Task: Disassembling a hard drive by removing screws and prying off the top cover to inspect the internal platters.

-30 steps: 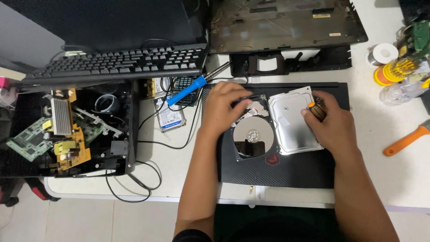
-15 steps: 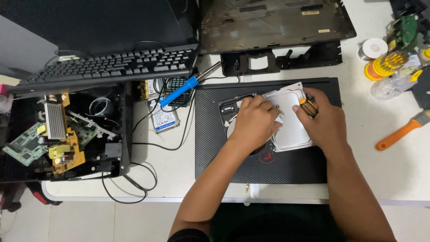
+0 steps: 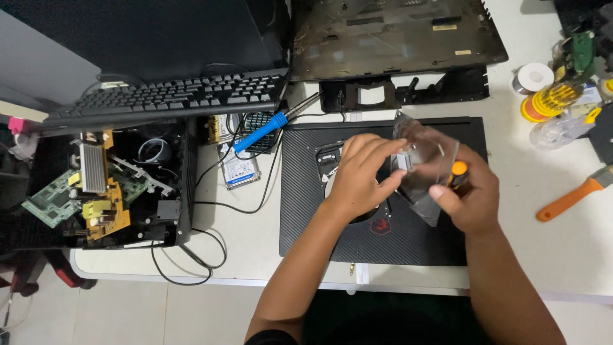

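Observation:
A silver hard drive cover [image 3: 423, 160] is held up and tilted above the black laptop lid [image 3: 383, 239] that lies flat on the table. My left hand [image 3: 361, 179] grips the cover's left edge with its fingertips. My right hand [image 3: 471, 198] pinches the cover's right edge with its thumb and also holds a small orange-and-black screwdriver [image 3: 458, 171]. The open hard drive body [image 3: 328, 160] lies on the lid, mostly hidden under my left hand.
A black keyboard [image 3: 179, 96] and an opened case with circuit boards [image 3: 96, 188] are at the left. A blue-handled soldering iron [image 3: 260, 131] lies over another hard drive [image 3: 239, 171]. A laptop bottom shell [image 3: 389, 32] is at the back. At the right are a solder spool [image 3: 533, 76] and an orange-handled tool [image 3: 571, 198].
The cover lay flat beside the exposed platter a second ago. Both hands closed over it, and it is now lifted and tilted between them.

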